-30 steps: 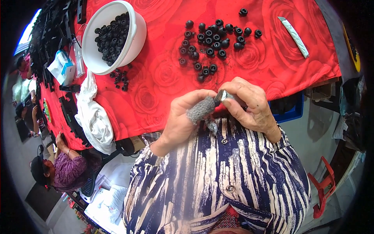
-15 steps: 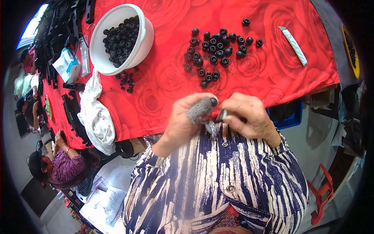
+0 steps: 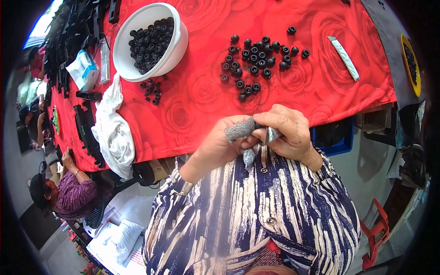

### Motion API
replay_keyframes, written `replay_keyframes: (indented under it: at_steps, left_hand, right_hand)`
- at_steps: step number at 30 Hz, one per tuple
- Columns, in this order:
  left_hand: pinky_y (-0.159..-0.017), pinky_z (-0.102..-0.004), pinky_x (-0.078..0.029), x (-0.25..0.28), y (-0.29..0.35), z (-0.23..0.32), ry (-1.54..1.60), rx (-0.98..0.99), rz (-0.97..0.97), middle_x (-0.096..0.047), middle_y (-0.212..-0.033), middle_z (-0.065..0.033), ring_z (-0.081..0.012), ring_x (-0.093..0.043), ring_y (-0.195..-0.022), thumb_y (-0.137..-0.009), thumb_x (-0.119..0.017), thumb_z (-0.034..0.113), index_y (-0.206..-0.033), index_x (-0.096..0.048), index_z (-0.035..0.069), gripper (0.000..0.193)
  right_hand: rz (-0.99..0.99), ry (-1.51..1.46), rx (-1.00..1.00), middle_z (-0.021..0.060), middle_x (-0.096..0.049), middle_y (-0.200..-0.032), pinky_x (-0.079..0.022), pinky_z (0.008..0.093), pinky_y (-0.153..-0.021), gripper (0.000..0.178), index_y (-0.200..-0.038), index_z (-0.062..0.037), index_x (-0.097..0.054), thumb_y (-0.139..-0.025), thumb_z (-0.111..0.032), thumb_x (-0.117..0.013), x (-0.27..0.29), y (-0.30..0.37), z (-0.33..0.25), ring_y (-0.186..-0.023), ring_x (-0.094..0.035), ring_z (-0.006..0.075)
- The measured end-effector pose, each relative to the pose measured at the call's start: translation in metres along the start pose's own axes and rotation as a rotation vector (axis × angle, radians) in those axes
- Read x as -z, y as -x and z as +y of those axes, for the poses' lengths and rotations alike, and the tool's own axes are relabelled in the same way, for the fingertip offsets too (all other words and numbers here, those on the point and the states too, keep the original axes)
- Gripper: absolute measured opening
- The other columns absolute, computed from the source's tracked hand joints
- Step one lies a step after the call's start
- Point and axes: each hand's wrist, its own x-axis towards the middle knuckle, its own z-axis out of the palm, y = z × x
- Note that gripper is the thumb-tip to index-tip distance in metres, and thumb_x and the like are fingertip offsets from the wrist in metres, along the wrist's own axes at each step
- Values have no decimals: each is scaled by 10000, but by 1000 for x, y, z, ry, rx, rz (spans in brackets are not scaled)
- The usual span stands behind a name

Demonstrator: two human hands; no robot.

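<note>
Your right hand (image 3: 289,130) grips a metal blade (image 3: 272,135), just right of the mostly hidden black piece (image 3: 258,125) your left hand (image 3: 218,143) pinches.

R hand (image 3: 289,130) now meets L hand (image 3: 221,143); ½ sec ago there's a gap. R fingertips (image 3: 262,120) now at tip of grey finger wrap (image 3: 239,130), which lies flatter vs. before; dark rnd pc there's now hard to make out.
</note>
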Motion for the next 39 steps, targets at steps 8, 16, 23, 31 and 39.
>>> replay_keyframes:
  at_steps: [8,16,23,31,39]
  left_hand:
    - [-590,-161,-381,0,0,-4,43,45,-4,-547,-777,33,-26,-476,-670,-912,-574,221,-944,-587,40,185]
    - [-601,-161,-432,-1,3,-6,-1,43,29,-612,-834,-9,-44,-544,-679,-902,-584,185,-1041,-604,18,218]
    - [-652,-187,-479,-9,4,-9,-23,-151,96,-637,-878,-66,-94,-595,-741,-896,-578,96,-1093,-598,1,220]
    - [-778,-241,-487,-2,3,-15,-774,-578,186,-628,-1018,-86,-128,-601,-887,-785,-679,-39,-1050,-627,-22,271]
    - [-762,-248,-501,-8,8,-9,-364,-344,187,-636,-964,-76,-124,-612,-859,-793,-673,-20,-1022,-614,-38,238]
  right_hand:
    - [99,43,137,67,-526,-619,-393,313,-427,298,-903,16,-615,-633,4,-741,-3,8,1,-485,-514,206]
    - [113,42,153,56,-525,-602,-385,302,-417,258,-852,-2,-597,-650,18,-756,0,9,-5,-465,-502,188]
    - [83,28,-46,70,-556,-640,-383,258,-456,192,-854,1,-594,-728,-26,-736,5,16,-7,-508,-508,164]
    - [36,-61,-292,108,-563,-713,-423,317,-522,226,-905,-1,-602,-725,-66,-723,8,9,-16,-599,-563,224]
    - [-28,-127,-274,99,-573,-711,-434,314,-526,257,-928,2,-609,-706,-38,-732,9,9,-13,-599,-569,231]
